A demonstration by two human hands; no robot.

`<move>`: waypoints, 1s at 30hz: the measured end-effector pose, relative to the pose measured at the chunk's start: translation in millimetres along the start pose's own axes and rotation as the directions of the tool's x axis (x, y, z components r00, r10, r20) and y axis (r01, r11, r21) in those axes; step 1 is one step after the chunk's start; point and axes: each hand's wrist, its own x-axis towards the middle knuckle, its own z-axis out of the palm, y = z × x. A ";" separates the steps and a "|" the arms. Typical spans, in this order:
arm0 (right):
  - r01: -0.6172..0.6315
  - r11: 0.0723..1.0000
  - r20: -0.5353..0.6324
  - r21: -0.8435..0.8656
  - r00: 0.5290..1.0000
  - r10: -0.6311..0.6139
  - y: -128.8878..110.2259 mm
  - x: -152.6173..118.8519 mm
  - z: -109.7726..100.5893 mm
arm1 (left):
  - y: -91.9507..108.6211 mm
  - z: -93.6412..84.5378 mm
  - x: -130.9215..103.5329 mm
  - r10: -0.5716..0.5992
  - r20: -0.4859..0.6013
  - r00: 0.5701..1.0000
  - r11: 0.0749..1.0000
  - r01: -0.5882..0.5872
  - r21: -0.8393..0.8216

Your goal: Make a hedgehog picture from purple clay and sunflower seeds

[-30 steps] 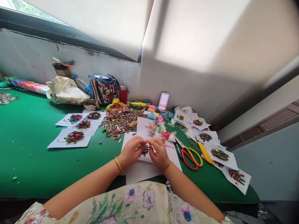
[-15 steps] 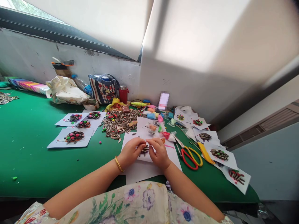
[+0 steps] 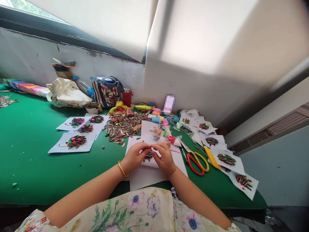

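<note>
My left hand [image 3: 137, 155], with a gold bangle [image 3: 122, 169] at its wrist, meets my right hand [image 3: 164, 157] fingertip to fingertip. Both hands are pinched closed; whatever is between the fingertips is too small to make out. Just beneath them, a seed-covered hedgehog figure [image 3: 148, 156] shows partly on white paper [image 3: 142, 180], the rest hidden by my hands. Beyond my fingers lie small bags of coloured clay, among them a red piece [image 3: 171, 139] and an orange one [image 3: 158, 131].
A heap of sunflower seeds [image 3: 125, 127] lies behind my left hand. Scissors [image 3: 196, 161] with red and yellow handles are to the right, beside a yellow strip [image 3: 212, 158]. Finished-looking seed pictures [image 3: 72, 146] flank both sides. Bags [image 3: 107, 93] and a red bottle [image 3: 127, 97] stand by the wall.
The hands stay pinched together over the paper, with only slight finger movement. The whole view has shifted very slightly.
</note>
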 end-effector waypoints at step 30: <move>-0.357 0.934 0.245 -0.010 0.905 0.349 33.1 -2.8 -7.4 | -32.0 -33.3 18.6 -0.346 0.143 0.927 0.832 0.233 0.503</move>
